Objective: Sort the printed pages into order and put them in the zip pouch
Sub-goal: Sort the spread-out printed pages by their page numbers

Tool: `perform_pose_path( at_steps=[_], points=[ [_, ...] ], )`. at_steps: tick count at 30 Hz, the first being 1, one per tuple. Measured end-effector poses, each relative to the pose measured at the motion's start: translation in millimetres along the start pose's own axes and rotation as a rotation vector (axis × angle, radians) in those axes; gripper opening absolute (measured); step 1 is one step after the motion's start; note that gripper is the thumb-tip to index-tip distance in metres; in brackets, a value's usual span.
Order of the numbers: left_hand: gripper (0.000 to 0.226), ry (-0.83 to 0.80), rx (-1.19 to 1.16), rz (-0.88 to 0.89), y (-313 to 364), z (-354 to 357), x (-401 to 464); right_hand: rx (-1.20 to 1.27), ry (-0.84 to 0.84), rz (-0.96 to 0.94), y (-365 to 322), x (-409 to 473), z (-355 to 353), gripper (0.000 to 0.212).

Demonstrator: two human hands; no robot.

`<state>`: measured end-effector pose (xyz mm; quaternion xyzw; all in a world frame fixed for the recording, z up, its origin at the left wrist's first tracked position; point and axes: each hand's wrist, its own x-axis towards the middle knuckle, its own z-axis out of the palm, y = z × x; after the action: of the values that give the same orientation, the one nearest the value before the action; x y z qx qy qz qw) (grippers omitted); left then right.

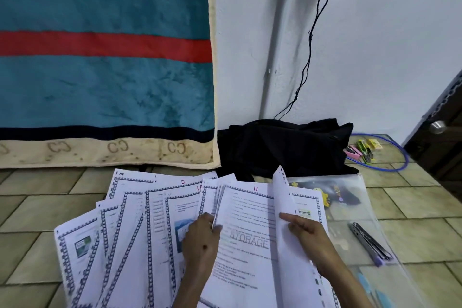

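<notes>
- printed pages (130,227) fanned out on the tiled floor (37,212), red handwritten numbers at the top corners, top sheet reads "STORAGE"
- left hand (200,240) pinches the left edge of a small stack of sheets, thumb under, fingers curled over
- right hand (307,232) grips one sheet (282,197) lifted and curled upright, index finger stretched along it
- clear zip pouch (355,197) flat on the floor just right of the pages, partly under them
- pens (370,242) lying on the pouch
- black bag (287,147) behind by the wall, teal blanket (100,82) hanging at left, blue hoop (400,160) and clips far right
</notes>
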<state>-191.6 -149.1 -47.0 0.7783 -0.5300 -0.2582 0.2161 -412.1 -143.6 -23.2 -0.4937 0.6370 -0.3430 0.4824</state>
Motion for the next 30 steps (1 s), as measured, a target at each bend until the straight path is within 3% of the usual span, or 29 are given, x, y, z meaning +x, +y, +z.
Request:
perform_pose_path(
  at_steps=[5,8,10,13,15,16,17,20,21,22,26,30],
  points=[
    [0.031,0.098,-0.068,0.05,-3,-6,-4,-0.079,0.036,-0.004,-1,-6,3,0.035],
    [0.022,0.189,-0.02,0.234,-5,-4,-8,-0.055,0.047,0.001,-3,-14,7,0.038],
    [0.024,0.096,-0.151,0.328,7,-4,-24,0.05,0.061,0.038,-10,-17,9,0.029],
    [0.038,-0.268,-0.349,0.329,35,-3,-50,0.208,-0.019,0.042,-17,-20,10,0.034],
    [0.035,-0.448,-0.495,0.276,47,4,-55,0.114,-0.026,0.002,-15,-19,11,0.038],
    [0.029,-0.489,-0.581,0.244,48,6,-55,0.048,0.008,-0.017,-13,-18,11,0.029],
    [0.023,-0.467,-0.626,0.222,46,8,-52,0.001,0.053,-0.021,-11,-18,10,0.015],
    [0.026,-0.178,-0.446,0.168,28,-1,-32,-0.063,0.127,-0.014,-11,-20,7,0.021],
    [0.028,-0.151,-0.399,0.146,21,-2,-24,-0.042,0.125,0.018,-11,-20,6,0.017],
    [0.028,-0.181,-0.382,0.128,15,-1,-18,-0.01,0.108,0.047,-14,-21,8,0.016],
    [0.03,-0.324,-0.475,0.157,22,13,-23,0.064,0.012,0.167,-32,-18,22,0.053],
    [0.033,-0.379,-0.468,0.179,30,22,-28,-0.064,0.118,0.131,-35,-11,31,0.024]
  ],
)
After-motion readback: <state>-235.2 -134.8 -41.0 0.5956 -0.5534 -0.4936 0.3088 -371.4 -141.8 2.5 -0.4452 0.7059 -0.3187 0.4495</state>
